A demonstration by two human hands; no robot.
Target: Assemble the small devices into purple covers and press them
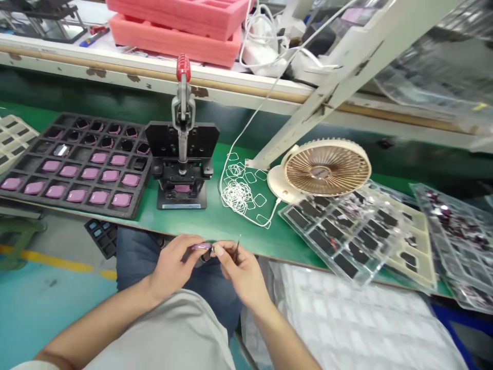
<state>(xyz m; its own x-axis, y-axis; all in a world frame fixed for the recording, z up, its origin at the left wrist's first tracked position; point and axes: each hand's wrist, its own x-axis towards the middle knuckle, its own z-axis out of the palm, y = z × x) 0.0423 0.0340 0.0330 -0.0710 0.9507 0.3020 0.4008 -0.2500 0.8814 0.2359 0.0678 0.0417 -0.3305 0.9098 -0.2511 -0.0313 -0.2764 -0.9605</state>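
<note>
My left hand (175, 264) pinches a small pink part (201, 247) just below the front edge of the green bench (215, 226). Touching the same part from the right, my right hand (241, 270) also grips thin tweezers (238, 245) that point upward. Both hands are closed, held over my lap. Straight ahead stands a black press jig (181, 169) with a red-handled toggle clamp (184, 97); a pink part sits in its nest. To its left lies a black tray (26, 162) of several pink parts.
A heap of thin white gasket rings (239, 191) lies right of the jig, beside a small beige fan (325, 168) and its white cable. Clear blister trays (346, 234) of dark parts overhang the bench edge at right. Pink foam trays (177, 31) sit on the rear shelf.
</note>
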